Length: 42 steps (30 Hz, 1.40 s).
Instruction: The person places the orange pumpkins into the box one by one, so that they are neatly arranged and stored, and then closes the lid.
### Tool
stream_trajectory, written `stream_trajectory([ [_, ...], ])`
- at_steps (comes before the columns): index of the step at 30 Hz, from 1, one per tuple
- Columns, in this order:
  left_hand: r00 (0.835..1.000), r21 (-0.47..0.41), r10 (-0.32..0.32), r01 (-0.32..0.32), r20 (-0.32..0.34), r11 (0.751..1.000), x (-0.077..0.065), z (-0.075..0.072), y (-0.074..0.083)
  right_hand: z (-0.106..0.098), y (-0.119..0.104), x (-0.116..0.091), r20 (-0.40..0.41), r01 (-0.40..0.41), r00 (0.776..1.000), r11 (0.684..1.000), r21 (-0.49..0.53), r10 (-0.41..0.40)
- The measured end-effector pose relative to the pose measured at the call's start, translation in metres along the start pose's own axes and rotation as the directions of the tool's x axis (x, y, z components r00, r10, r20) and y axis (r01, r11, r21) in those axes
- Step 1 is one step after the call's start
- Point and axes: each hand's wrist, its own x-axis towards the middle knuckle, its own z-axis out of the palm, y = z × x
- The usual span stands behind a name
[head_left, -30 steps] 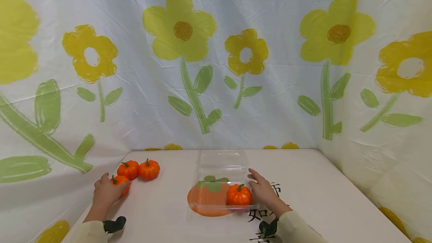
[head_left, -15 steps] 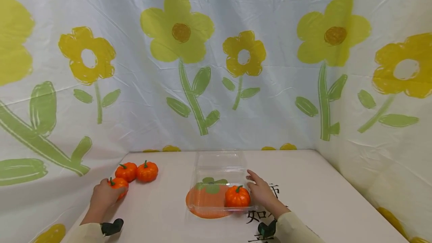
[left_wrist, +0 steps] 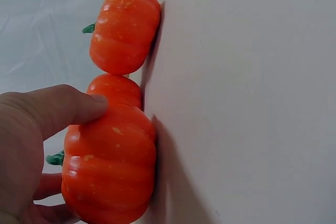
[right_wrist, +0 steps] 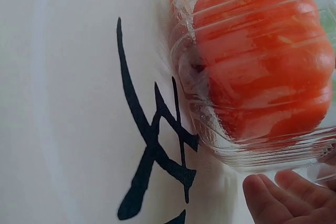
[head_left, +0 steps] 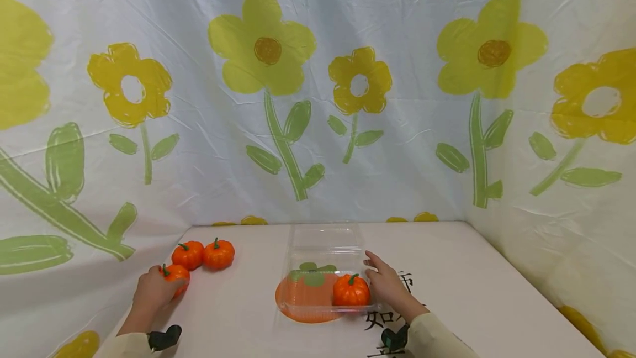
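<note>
My left hand (head_left: 154, 291) holds an orange toy pumpkin (head_left: 177, 276) with a green stem at the table's left side. In the left wrist view the thumb lies on one side of that pumpkin (left_wrist: 113, 166), and the other fingers are partly hidden behind it. Two more pumpkins, one (head_left: 187, 255) and another (head_left: 218, 253), sit just beyond. A clear plastic clamshell box (head_left: 310, 308) stands mid-table, its lid (head_left: 325, 235) folded back. Inside, at its right end, is a pumpkin (head_left: 351, 290). My right hand (head_left: 391, 287) is beside the box's right wall, fingers extended; contact is hard to tell.
Under the box the white table (head_left: 238, 314) bears a printed orange pumpkin shape (head_left: 303, 291). Black characters (head_left: 377, 319) are printed near the right hand. A flower-patterned cloth (head_left: 407, 153) hangs behind the table and along both sides.
My left hand has come slightly lower, and its fingers have drawn in around the pumpkin, which stays in about the same place. The right hand and the box show no clear movement.
</note>
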Motion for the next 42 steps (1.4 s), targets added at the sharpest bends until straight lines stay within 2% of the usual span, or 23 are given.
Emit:
stream_trajectory([
  [6, 1.000, -0.019, -0.003, 0.003, 0.010, 1.000, -0.004, -0.003, 0.003, 0.000, 0.002, 0.001, 0.005, 0.001, 1.000, 1.000, 0.002, -0.001],
  [14, 0.998, -0.012, 0.048, -0.048, 0.048, 0.999, -0.010, -0.009, 0.006, 0.000, 0.003, 0.003, 0.014, 0.002, 1.000, 1.000, 0.007, -0.002],
  [21, 0.992, 0.003, 0.109, -0.109, 0.060, 0.994, -0.008, -0.008, 0.007, -0.001, 0.001, 0.001, 0.026, -0.007, 1.000, 1.000, 0.014, 0.007],
  [27, 0.983, 0.019, 0.168, -0.170, 0.069, 0.985, -0.011, -0.012, 0.018, -0.002, 0.000, 0.002, 0.033, -0.021, 0.999, 1.000, 0.023, 0.020],
  [35, 0.963, 0.047, 0.260, -0.264, 0.072, 0.963, -0.016, -0.015, 0.032, -0.002, 0.000, 0.003, 0.033, -0.021, 0.999, 0.999, 0.029, 0.020],
  [42, 0.960, 0.037, 0.255, -0.260, 0.112, 0.965, -0.020, -0.013, 0.044, -0.002, -0.001, 0.003, 0.032, -0.019, 0.999, 0.999, 0.040, 0.018],
])
